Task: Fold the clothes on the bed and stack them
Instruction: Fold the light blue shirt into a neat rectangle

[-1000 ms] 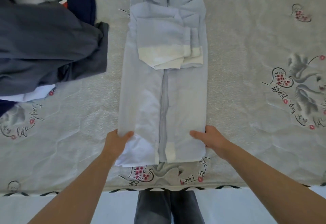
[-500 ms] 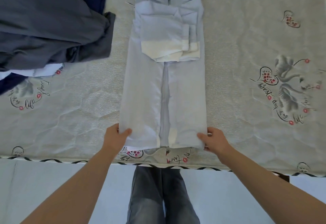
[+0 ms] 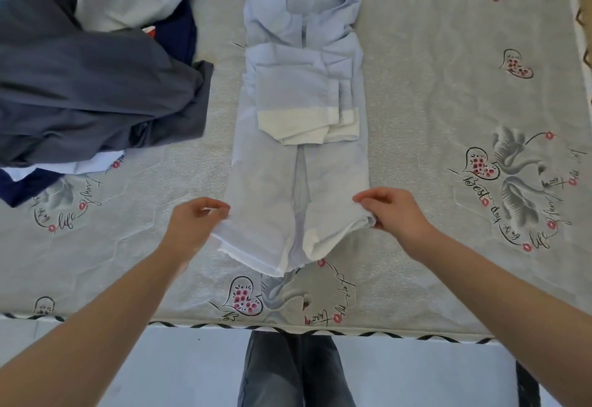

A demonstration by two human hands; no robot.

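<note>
Left hand (image 3: 195,221) and right hand (image 3: 389,211) each pinch the shirt (image 3: 301,182) near hem; uneven lift risks the stacked cuffs (image 3: 307,126) sliding off.

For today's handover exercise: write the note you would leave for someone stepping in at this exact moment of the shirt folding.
Left hand pinches the light blue shirt at its near left edge; right hand pinches the near right edge, hem lifted.
Shirt lies lengthwise on the bed, sides and sleeves already folded in.
Left: fold the hem up toward the collar, stack it, then do the unfolded pile at far left.
</note>
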